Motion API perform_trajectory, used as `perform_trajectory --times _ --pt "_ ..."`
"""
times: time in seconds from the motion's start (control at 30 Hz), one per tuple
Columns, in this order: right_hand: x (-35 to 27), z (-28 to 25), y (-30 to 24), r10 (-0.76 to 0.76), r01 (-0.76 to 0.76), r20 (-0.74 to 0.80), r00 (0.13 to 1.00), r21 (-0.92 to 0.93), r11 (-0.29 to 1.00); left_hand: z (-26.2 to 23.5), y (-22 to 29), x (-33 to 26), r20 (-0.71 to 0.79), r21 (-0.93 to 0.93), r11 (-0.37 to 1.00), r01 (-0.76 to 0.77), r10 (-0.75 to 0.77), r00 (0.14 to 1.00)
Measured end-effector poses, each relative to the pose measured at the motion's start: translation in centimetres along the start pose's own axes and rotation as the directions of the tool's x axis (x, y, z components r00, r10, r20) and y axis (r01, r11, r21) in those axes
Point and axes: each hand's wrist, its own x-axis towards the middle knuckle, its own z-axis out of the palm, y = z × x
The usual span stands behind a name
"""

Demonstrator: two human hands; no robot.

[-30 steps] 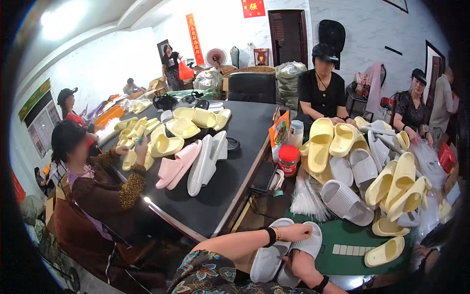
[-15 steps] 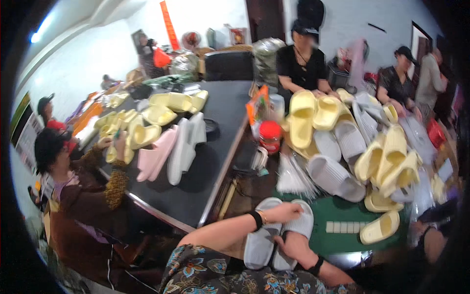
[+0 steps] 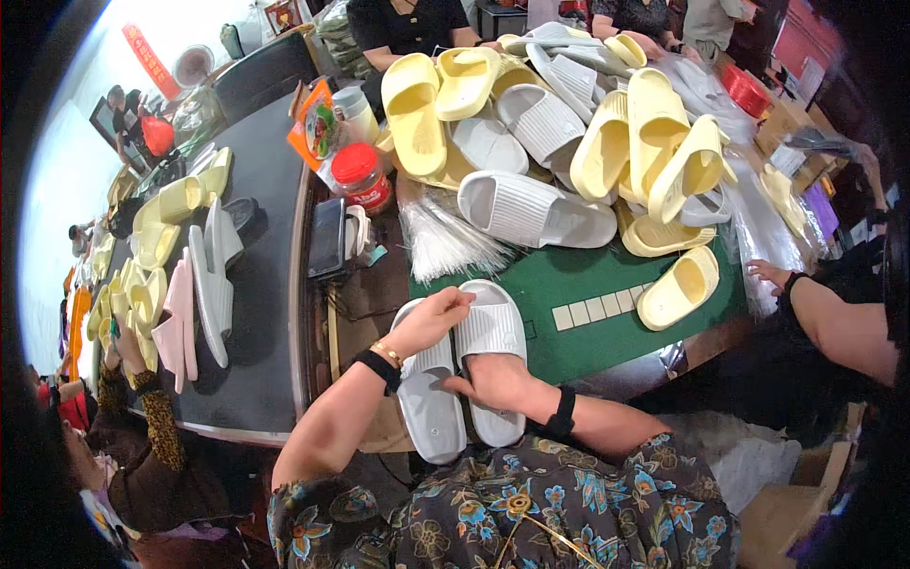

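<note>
A pair of grey slippers lies side by side at the table's near edge, the left slipper (image 3: 431, 417) beside the right slipper (image 3: 491, 302). My left hand (image 3: 427, 322) is over the inner side of the left slipper's ribbed strap, its fingertips pinched together above the gap between the two; anything in them is too small to see. My right hand (image 3: 495, 381) reaches into the right slipper from the heel side. Its fingers are hidden under the strap, while the thumb sticks out toward the left slipper. Just beyond lies a fanned bundle of thin white plastic strips (image 3: 445, 232).
A heap of yellow and grey slippers (image 3: 540, 209) covers the far table. One yellow slipper (image 3: 679, 288) rests on the green mat (image 3: 569, 356), near white squares (image 3: 599, 308). A red-lidded jar (image 3: 360, 178) stands left. A co-worker's arm (image 3: 834, 318) reaches in from the right.
My view has tilted down and turned right, so the slippers and table appear closer and higher. Both hands keep nearly the same places on the grey pair.
</note>
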Motion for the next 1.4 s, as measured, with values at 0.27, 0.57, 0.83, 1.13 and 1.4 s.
perform_trajectory --times 0.27,0.57,0.83,1.13,1.4 --pt "-0.5 0.0 0.8 0.000 0.000 -0.003 1.000 0.013 1.000 -1.5 3.0 0.6 0.023 0.102 0.975 0.197 -0.200 0.980" --pt "0.3 -0.3 -0.3 0.017 -0.019 0.105 0.994 0.019 1.000 0.5 3.1 4.4 0.006 0.453 0.890 0.040 -0.048 0.999" --pt "-0.5 1.0 1.1 0.001 0.001 0.023 1.000 -0.104 0.995 2.0 2.9 4.5 -0.081 0.188 0.982 -0.013 0.028 0.996" --pt "-0.2 0.6 0.0 0.041 -0.016 0.099 0.994 -0.244 0.970 2.9 1.2 5.5 -0.019 0.384 0.912 -0.144 0.164 0.986" --pt "-0.2 1.7 -0.4 -0.005 0.023 0.056 0.998 -0.321 0.947 2.3 -2.3 8.7 0.066 0.190 0.971 -0.143 0.132 0.989"
